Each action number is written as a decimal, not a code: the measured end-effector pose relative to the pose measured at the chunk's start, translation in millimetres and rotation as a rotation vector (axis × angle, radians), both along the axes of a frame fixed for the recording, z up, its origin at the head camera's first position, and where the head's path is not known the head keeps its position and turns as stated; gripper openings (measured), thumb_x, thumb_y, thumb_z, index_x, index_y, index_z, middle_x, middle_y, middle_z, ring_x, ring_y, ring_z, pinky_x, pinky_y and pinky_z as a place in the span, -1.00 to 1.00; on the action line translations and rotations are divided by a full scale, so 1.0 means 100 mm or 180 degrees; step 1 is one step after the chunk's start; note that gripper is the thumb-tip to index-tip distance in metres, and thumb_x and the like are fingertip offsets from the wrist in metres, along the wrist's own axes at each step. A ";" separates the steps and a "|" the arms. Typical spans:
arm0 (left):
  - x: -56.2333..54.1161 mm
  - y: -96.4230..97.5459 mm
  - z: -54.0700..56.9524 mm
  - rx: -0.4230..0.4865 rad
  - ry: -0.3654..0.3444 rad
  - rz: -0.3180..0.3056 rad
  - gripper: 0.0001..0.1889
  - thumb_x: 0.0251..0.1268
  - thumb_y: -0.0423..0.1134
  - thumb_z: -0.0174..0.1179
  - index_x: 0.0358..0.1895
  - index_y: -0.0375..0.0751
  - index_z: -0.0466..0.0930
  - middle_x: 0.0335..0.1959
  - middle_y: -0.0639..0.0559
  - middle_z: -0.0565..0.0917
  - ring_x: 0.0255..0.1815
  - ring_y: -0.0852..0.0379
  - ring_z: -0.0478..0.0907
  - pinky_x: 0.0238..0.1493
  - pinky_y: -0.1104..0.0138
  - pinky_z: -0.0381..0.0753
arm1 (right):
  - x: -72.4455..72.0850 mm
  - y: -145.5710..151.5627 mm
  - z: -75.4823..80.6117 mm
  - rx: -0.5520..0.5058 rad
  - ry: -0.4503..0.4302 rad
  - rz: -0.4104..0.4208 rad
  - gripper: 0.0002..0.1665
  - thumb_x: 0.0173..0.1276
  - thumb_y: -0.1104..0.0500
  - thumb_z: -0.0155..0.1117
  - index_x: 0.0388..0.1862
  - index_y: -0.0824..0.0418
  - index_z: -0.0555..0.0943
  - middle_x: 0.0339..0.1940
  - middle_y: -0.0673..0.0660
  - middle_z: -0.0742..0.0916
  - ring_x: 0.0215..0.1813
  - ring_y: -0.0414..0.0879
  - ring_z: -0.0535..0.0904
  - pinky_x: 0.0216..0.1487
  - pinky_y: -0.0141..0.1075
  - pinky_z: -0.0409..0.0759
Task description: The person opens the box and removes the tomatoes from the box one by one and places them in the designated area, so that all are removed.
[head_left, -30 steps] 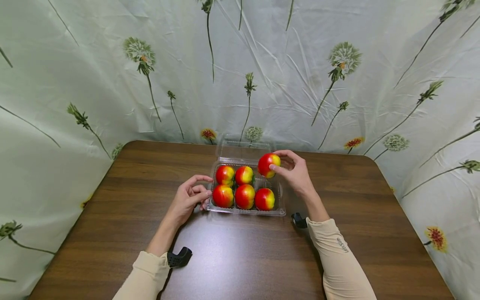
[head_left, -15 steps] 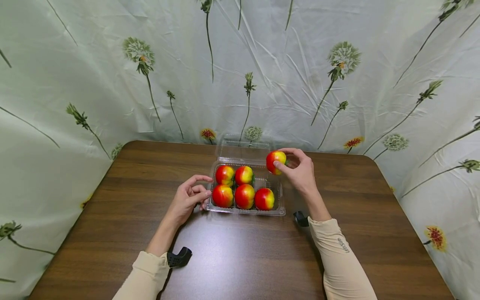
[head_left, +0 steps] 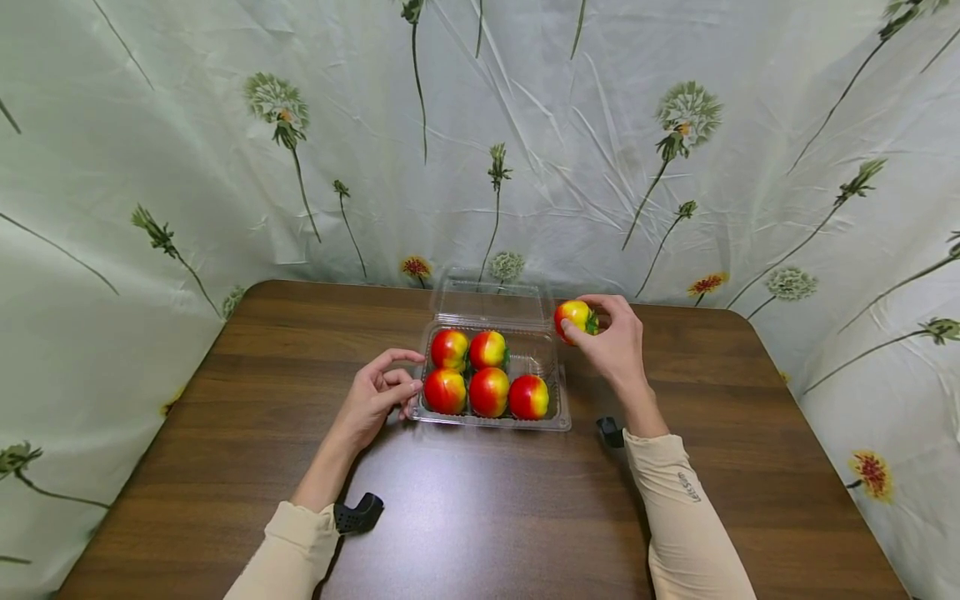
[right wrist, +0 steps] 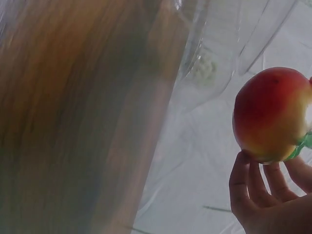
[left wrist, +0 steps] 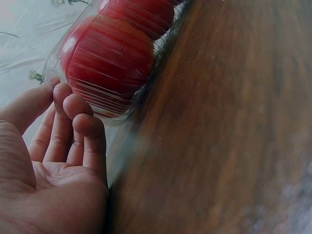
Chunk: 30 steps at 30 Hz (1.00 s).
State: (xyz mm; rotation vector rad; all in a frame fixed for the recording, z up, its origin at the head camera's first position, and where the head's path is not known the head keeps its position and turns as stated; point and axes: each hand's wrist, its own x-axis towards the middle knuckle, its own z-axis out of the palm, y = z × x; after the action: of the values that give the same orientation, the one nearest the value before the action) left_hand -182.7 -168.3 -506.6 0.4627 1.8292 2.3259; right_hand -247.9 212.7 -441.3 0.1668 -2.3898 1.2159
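My right hand point(head_left: 618, 346) pinches a red-and-yellow fruit point(head_left: 573, 321) with green leaves. It is raised just right of the back right corner of a clear plastic clamshell container point(head_left: 491, 423). In the right wrist view, the fingertips support the fruit point(right wrist: 270, 114) from below. Several similar fruits point(head_left: 489, 392) sit in two rows in the container, with the back right spot bare. My left hand point(head_left: 375, 396) steadies the container's left side, thumb at the front left rim corner. The left wrist view shows its thumb and bent fingers point(left wrist: 78, 105) at the ribbed plastic wall.
The container's clear lid point(head_left: 491, 298) stands open toward the back edge of the brown wooden table point(head_left: 480, 517). A pale curtain point(head_left: 585, 167) with dandelion prints hangs behind it. Black wrist mounts point(head_left: 360, 514) sit on both forearms.
My right hand has carried the fruit rightward, from over the container's back right spot to beyond its right side. The left hand and the container have stayed in place.
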 end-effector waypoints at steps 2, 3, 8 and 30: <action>0.00 0.00 0.00 -0.0004 0.0001 0.0002 -0.63 0.49 -0.50 0.21 0.28 -0.34 0.46 -0.48 0.04 0.66 -0.56 0.14 0.52 -0.53 0.42 0.60 | -0.02 0.05 -0.02 0.0056 0.0009 -0.0055 -0.52 0.19 0.07 0.62 0.05 0.22 0.75 -0.03 0.20 0.70 -0.03 0.04 0.61 -0.08 -0.33 0.54; 0.00 0.00 0.00 -0.0003 -0.0001 0.0003 -0.64 0.49 -0.50 0.22 0.28 -0.33 0.47 -0.48 0.04 0.66 -0.56 0.14 0.52 -0.53 0.42 0.61 | -0.03 0.07 -0.03 0.0086 0.0011 -0.0075 -0.52 0.18 0.06 0.62 0.06 0.22 0.75 -0.02 0.21 0.70 -0.02 0.05 0.61 -0.07 -0.30 0.54; 0.00 0.00 -0.01 -0.0001 0.0010 0.0002 -0.64 0.49 -0.49 0.22 0.27 -0.35 0.47 -0.48 0.03 0.66 -0.57 0.13 0.52 -0.53 0.41 0.61 | -0.07 0.15 -0.08 0.0231 -0.0001 -0.0130 -0.52 0.19 0.05 0.60 0.05 0.24 0.75 -0.03 0.25 0.70 -0.04 0.11 0.58 -0.07 -0.21 0.51; 0.00 0.01 0.01 -0.0005 -0.0023 0.0015 -0.64 0.48 -0.52 0.20 0.27 -0.35 0.47 -0.49 0.04 0.66 -0.57 0.13 0.51 -0.53 0.41 0.60 | -0.24 0.27 -0.21 0.0955 -0.0487 0.0111 -0.43 0.20 0.11 0.52 0.14 0.37 0.69 0.09 0.40 0.65 0.13 0.33 0.53 0.21 0.16 0.46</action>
State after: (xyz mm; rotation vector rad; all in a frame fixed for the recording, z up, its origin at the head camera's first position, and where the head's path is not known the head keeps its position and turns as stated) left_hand -183.1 -167.8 -505.4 0.4495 1.8306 2.3261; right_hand -271.8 240.2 -461.9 0.2162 -2.7054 0.9065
